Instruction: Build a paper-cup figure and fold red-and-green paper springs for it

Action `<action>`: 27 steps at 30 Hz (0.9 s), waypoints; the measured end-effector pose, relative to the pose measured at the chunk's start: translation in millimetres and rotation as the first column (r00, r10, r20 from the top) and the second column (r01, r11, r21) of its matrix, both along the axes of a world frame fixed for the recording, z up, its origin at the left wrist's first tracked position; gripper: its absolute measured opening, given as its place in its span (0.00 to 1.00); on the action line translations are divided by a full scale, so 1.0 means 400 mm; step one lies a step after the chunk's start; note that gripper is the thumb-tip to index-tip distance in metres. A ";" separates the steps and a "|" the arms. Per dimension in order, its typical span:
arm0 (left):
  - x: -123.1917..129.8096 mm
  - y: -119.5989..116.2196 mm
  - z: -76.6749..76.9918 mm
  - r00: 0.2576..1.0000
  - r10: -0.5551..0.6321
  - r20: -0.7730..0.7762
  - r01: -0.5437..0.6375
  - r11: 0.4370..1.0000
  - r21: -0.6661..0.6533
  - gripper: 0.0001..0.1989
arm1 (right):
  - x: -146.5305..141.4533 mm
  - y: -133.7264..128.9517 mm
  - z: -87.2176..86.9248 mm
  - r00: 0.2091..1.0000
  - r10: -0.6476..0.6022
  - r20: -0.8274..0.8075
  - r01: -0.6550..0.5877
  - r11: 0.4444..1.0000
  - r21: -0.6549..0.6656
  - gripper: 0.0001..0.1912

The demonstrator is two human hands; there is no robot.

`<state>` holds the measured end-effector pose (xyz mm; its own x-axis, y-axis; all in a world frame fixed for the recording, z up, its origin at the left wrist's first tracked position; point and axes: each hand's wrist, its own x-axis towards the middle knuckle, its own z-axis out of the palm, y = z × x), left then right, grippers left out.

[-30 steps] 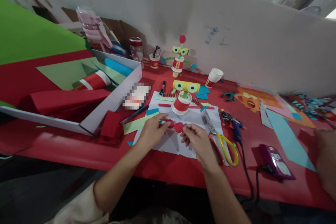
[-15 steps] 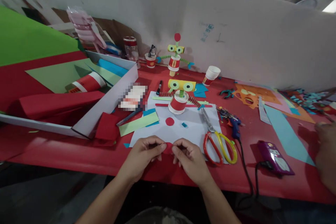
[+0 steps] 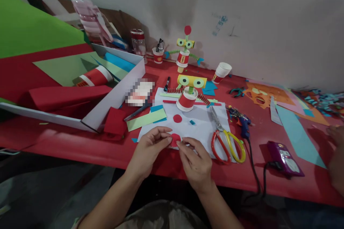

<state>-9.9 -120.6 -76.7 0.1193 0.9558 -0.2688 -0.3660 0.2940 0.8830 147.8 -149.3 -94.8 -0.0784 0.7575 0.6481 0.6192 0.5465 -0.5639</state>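
Note:
Between my two hands is a red paper circle (image 3: 175, 139), held above the near edge of a white sheet (image 3: 150, 128). My left hand (image 3: 153, 146) pinches its left edge with thumb and forefinger. The fingertips of my right hand (image 3: 195, 161) are closed on its right edge. A second red circle (image 3: 177, 118) lies flat on the sheet, with a small blue paper coil (image 3: 192, 122) to its right. Behind them stands a paper-cup figure (image 3: 186, 98) with a yellow tube head, round eyes and folded spring arms. Scissors (image 3: 228, 146) with red and yellow handles lie right of my right hand.
A white box (image 3: 115, 93) of coloured paper stands left. Another cup figure (image 3: 182, 58), stacked cups (image 3: 221, 72) and a glass jar (image 3: 138, 44) are at the back. Right are a glue gun (image 3: 245, 127), a purple device (image 3: 285, 159) with a cord, and another person's hand (image 3: 337, 136).
The view has shifted slightly. The red circle between my hands now faces me more fully, and my right fingers have changed position at its edge.

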 end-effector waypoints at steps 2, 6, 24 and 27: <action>-0.002 0.003 -0.003 1.000 0.000 -0.029 0.001 1.000 0.025 0.13 | -0.008 0.001 0.010 0.976 -0.039 -0.214 -0.008 0.977 -0.214 0.15; 0.002 0.000 -0.006 0.977 -0.017 -0.214 0.039 0.994 0.098 0.12 | -0.027 0.016 0.032 0.826 -0.176 -0.536 -0.254 0.732 -0.632 0.09; 0.028 -0.009 -0.007 0.673 0.253 -0.695 0.251 0.806 0.536 0.11 | -0.038 0.010 0.017 0.620 -0.341 -0.707 -0.370 0.668 -0.646 0.11; 0.020 0.006 -0.012 0.654 0.238 -0.719 0.313 0.779 0.543 0.12 | -0.030 0.007 0.022 0.704 -0.304 -0.642 -0.361 0.625 -0.692 0.12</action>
